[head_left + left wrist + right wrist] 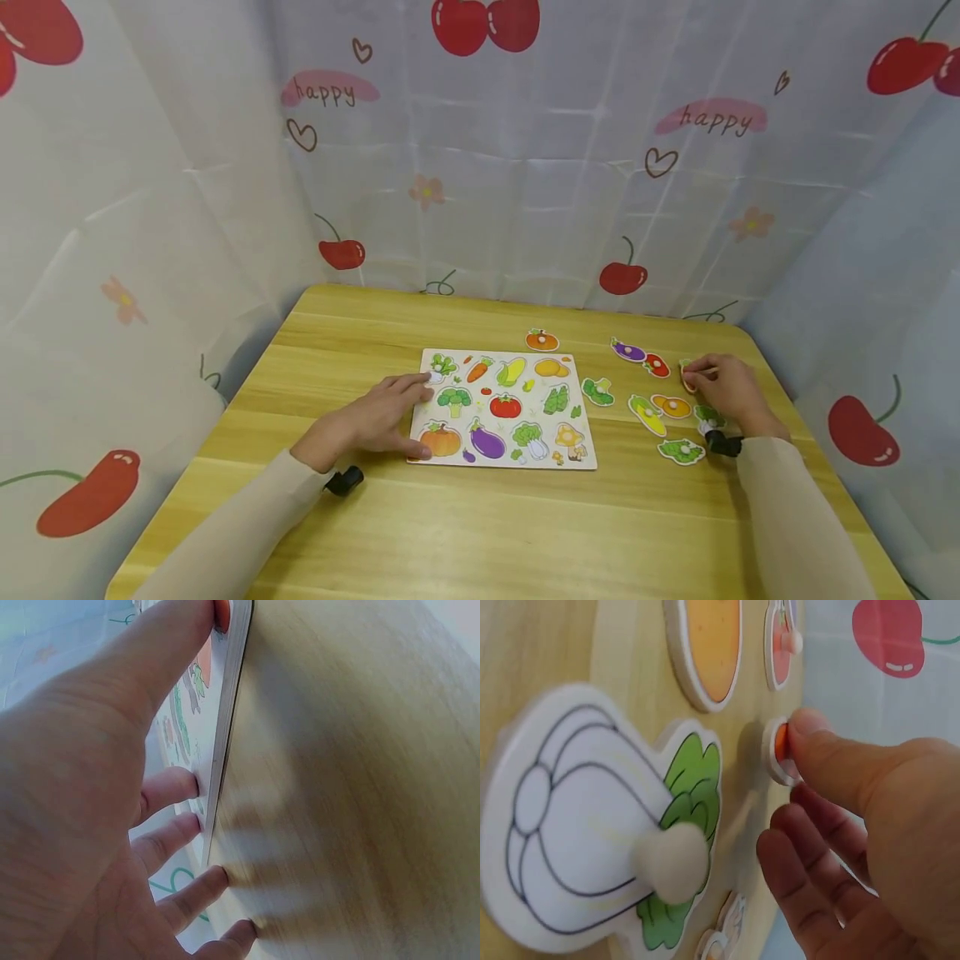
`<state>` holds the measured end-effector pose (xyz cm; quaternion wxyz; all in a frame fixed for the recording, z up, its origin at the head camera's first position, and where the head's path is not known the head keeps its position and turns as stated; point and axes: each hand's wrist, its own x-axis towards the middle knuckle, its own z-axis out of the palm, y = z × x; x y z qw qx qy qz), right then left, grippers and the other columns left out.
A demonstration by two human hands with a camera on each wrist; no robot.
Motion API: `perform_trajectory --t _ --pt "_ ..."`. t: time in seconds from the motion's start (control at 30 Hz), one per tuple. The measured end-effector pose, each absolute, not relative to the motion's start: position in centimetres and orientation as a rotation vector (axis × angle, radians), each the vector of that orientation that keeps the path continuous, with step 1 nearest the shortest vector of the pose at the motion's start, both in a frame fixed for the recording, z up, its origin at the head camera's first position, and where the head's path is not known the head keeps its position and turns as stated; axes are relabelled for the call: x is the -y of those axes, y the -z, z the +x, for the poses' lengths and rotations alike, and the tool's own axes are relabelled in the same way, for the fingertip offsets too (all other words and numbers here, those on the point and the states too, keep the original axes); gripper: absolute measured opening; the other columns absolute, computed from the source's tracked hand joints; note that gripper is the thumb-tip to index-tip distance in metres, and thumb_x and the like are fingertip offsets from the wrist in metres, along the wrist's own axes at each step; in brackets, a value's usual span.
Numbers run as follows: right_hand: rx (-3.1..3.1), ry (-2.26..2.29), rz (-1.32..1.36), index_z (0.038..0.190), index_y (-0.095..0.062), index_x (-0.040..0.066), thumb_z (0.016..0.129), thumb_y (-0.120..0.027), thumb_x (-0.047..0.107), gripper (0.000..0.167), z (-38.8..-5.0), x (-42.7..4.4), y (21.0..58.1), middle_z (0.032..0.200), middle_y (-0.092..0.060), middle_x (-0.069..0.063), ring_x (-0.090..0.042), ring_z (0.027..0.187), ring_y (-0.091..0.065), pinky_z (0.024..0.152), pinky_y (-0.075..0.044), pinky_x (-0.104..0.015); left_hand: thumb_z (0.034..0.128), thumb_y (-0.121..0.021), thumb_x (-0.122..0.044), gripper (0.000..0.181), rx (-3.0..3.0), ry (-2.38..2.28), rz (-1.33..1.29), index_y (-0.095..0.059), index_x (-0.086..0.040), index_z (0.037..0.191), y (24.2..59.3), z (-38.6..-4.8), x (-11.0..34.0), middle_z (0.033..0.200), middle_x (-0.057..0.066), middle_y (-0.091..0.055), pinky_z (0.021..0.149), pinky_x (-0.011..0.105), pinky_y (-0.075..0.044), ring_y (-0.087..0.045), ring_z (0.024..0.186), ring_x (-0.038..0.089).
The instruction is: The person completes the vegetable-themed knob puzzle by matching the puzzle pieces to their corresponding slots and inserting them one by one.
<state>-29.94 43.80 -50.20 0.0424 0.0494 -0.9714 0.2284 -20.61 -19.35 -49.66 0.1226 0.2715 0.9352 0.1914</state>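
The white puzzle board (465,360) with vegetable pictures lies flat on the wooden table. My left hand (378,412) rests at its left edge with fingers spread; in the left wrist view the thumb and two fingertips of that hand (82,765) touch the board (225,735), and two other fingertips are beyond its edge. At the right, my right hand (731,390) pinches a small orange piece (687,379) between thumb and finger. The right wrist view shows this piece (781,746), partly hidden by my right hand (870,802); its full shape cannot be told.
Loose knobbed pieces lie right of the board: eggplant (627,350), tomato (657,366), broccoli (598,392), corn (647,416), an orange-yellow piece (672,407), a leafy green piece (680,452) and a white-and-green cabbage (592,825) by my right wrist. A pumpkin piece (542,340) lies behind the board.
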Motion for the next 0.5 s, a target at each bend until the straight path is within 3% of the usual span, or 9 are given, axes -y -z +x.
perform_trajectory --t 0.13,0.3,0.5 --pt "2.917 -0.694 0.135 0.117 -0.083 -0.002 0.115 -0.077 0.020 0.023 -29.7 -43.3 49.9 0.138 -0.070 -0.038 -0.052 0.109 -0.079 0.076 -0.064 -0.045 0.0966 -0.094 -0.059 0.102 -2.733 -0.552 0.804 -0.052 -0.004 0.171 49.6 -20.6 19.4 0.191 0.022 -0.032 0.140 0.073 -0.036 -0.034 0.174 0.053" --pt "2.855 -0.704 0.151 0.115 -0.082 -0.004 0.113 -0.079 0.018 0.022 -29.2 -42.1 49.2 0.151 -0.064 -0.040 -0.058 0.115 -0.079 0.095 -0.065 -0.071 0.0968 -0.093 -0.060 0.102 -2.739 -0.548 0.809 -0.052 -0.003 0.171 49.6 -20.6 19.3 0.191 0.023 -0.032 0.140 0.072 -0.036 -0.035 0.173 0.053" --pt "2.828 -0.714 0.155 0.116 -0.081 -0.001 0.113 -0.080 0.021 0.022 -28.9 -40.5 48.5 0.145 -0.068 -0.037 -0.056 0.113 -0.081 0.098 -0.065 -0.072 0.0960 -0.094 -0.060 0.103 -2.738 -0.552 0.795 -0.052 -0.002 0.170 49.6 -20.5 19.3 0.191 0.023 -0.032 0.141 0.072 -0.035 -0.034 0.174 0.053"
